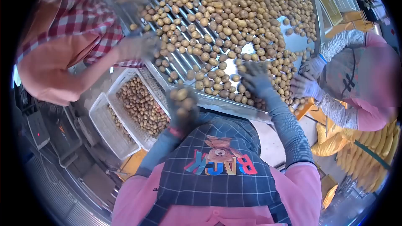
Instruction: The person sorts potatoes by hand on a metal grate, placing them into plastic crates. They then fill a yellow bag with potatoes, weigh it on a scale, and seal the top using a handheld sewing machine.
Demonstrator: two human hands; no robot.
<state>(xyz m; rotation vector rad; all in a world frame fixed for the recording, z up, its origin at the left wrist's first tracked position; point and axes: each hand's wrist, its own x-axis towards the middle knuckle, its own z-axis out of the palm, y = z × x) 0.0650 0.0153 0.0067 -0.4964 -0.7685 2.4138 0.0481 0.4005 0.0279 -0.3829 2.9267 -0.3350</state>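
Note:
In the head view, my gloved left hand [179, 119] is beside the near edge of the sorting table, over the side of the crates. It is closed around several small potatoes [181, 95], which show between the fingers. My gloved right hand [256, 77] lies low over the table among loose potatoes [228, 29], fingers stretched out and apart. Its fingertips are close to or touching some potatoes; exact contact is hard to see. Blur softens both hands.
A metal table edge [226, 104] runs before me. White plastic crates [112, 96] with small potatoes stand lower left. One co-worker [63, 54] reaches in from the left over the rollers [190, 60], another [356, 67] from the right. Yellow sacks [372, 146] lie at right.

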